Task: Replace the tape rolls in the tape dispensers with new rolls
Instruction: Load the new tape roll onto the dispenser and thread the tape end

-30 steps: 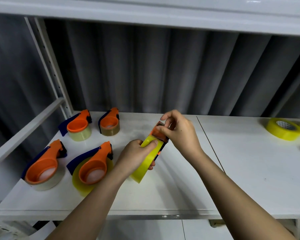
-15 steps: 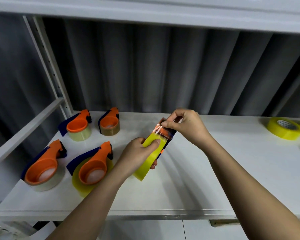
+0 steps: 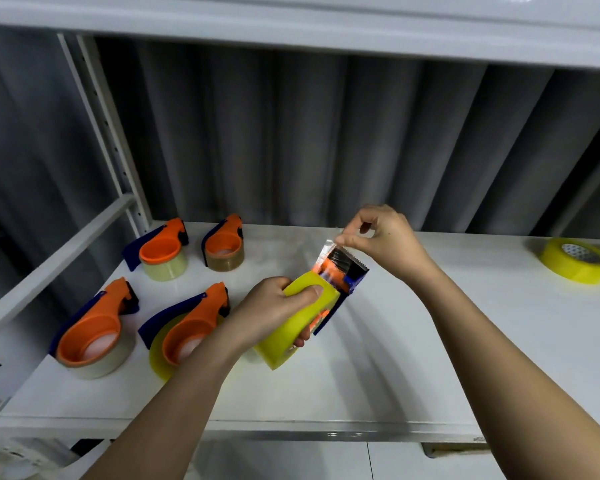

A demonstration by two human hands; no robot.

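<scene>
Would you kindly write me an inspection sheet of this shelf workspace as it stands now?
Surface: white shelf, seam right of centre.
Job's things: yellow tape roll on held dispenser; tape end pulled up over its serrated blade. Four orange-and-blue dispensers lying left: near-left, yellow-rolled, far-left, brown-rolled. Spare yellow roll far right.
Clutter: nothing seen.
Grips: left hand grips roll and dispenser; right hand pinches the tape end.
Cables: nothing seen.
Surroundings: grey corrugated wall, perforated upright, shelf above.
</scene>
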